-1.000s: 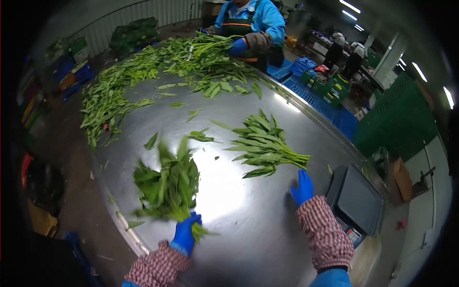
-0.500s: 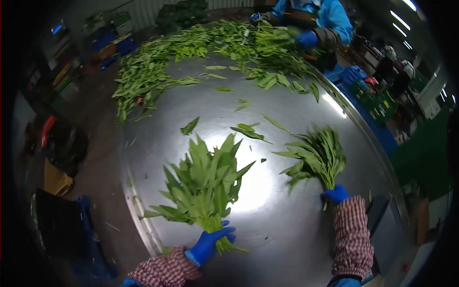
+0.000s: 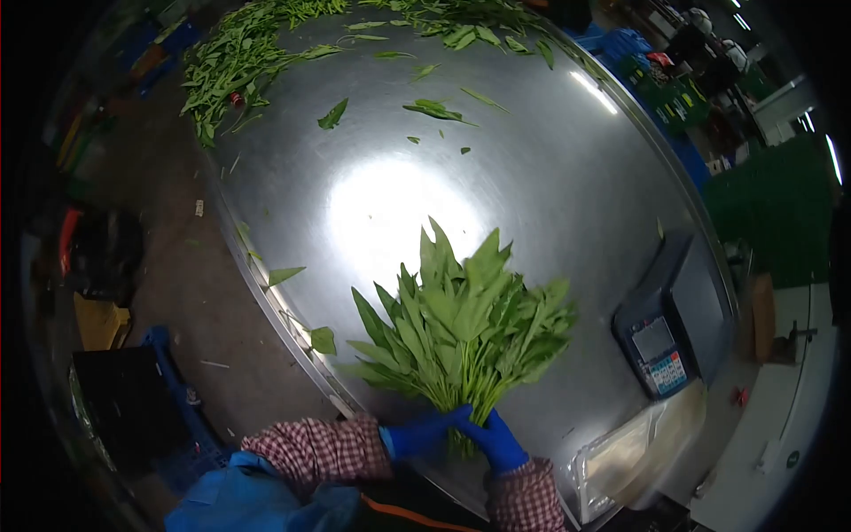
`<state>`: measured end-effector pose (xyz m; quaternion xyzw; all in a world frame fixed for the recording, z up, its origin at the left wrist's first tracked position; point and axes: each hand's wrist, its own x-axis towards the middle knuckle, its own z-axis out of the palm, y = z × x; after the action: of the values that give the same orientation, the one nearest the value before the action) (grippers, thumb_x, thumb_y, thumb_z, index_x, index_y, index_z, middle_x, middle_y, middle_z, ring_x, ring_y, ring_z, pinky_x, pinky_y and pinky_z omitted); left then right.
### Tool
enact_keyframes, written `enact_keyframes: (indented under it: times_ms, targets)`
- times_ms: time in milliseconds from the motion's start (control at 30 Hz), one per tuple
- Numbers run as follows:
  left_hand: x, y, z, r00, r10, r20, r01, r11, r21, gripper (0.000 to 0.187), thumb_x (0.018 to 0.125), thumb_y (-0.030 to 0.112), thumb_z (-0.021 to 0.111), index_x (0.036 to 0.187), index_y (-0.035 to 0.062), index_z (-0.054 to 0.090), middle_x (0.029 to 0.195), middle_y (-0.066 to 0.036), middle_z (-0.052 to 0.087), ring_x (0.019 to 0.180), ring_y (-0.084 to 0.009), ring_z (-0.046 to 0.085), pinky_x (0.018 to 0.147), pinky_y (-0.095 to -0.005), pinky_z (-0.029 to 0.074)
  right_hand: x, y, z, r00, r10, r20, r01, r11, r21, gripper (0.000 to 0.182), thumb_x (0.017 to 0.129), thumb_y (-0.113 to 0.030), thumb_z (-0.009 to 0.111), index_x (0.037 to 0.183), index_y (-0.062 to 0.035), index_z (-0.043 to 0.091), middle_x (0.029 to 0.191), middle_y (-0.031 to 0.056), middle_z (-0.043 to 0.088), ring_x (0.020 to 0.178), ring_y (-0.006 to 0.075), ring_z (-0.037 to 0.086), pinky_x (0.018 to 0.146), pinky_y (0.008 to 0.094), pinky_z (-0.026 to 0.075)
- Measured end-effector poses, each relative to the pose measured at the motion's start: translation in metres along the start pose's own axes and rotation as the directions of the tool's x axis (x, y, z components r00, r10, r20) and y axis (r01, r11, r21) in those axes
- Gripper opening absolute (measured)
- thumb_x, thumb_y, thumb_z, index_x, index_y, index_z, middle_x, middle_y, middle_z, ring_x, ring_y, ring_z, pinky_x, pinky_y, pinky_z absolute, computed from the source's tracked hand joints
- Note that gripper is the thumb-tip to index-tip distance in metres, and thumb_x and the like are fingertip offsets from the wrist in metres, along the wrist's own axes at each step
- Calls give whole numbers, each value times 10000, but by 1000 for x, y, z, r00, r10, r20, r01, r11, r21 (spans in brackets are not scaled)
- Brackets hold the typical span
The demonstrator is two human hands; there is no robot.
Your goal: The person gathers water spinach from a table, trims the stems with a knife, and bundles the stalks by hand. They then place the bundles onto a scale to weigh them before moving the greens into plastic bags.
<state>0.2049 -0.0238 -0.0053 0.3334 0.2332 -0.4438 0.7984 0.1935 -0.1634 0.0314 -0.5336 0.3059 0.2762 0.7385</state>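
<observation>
A single thick bunch of green leafy stalks (image 3: 461, 324) fans out over the near edge of the steel table (image 3: 550, 168). My left hand (image 3: 424, 433) in a blue glove grips the stems from the left. My right hand (image 3: 496, 440), also blue-gloved, closes on the same stems from the right, so both hands meet at the base of the bunch. Checked sleeves cover both forearms.
A weighing scale (image 3: 669, 324) with a keypad sits at the table's right edge, with a clear plastic bag (image 3: 625, 461) in front of it. Loose leaves (image 3: 248, 49) are piled at the far end. A blue crate (image 3: 168, 399) stands on the floor at left.
The two separate bunches, one in each hand, have been brought together into one bunch near me. My view has tilted down, and the person at the far end has left the picture.
</observation>
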Motion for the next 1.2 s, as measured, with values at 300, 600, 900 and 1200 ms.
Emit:
enact_keyframes:
  times_ms: [300, 600, 900, 1200]
  targets:
    - [21, -3, -9, 919, 70, 388, -260, 848, 461, 585, 798, 315, 596, 1248, 25, 361, 1211, -119, 453, 1117, -205, 427, 923, -335, 356, 15, 10, 3, 764, -617, 188, 527, 429, -733, 279, 629, -98, 687, 857, 27, 586, 708, 85, 598, 645, 147, 573, 590, 299, 471]
    - [33, -36, -18, 906, 343, 249, -423, 695, 581, 644, 761, 228, 636, 1262, 5, 298, 1230, -144, 408, 1135, -240, 401, 944, -352, 339, 23, 39, 7, 786, -617, 44, 582, 713, -392, 317, 713, 18, 565, 1025, 25, 507, 910, 84, 586, 789, 148, 565, 626, 267, 468]
    - [4, -31, 0, 927, 376, 14, -365, 891, 271, 498, 789, 148, 585, 1205, -4, 358, 1156, -125, 452, 1083, -190, 438, 889, -337, 386, 23, 23, 4, 921, -361, 145, 389, 827, -406, 418, 700, 34, 572, 1097, 39, 441, 984, 115, 540, 792, 181, 551, 650, 290, 468]
    - [-56, 35, 11, 749, 384, 539, -542, -113, 833, 267, 778, 188, 542, 995, 34, 567, 977, -138, 556, 886, -294, 524, 756, -374, 413, 24, 44, 10, 708, -675, -208, 277, 536, -797, 636, 664, -44, 607, 1222, 15, 308, 1057, 205, 389, 907, 316, 428, 785, 372, 396]
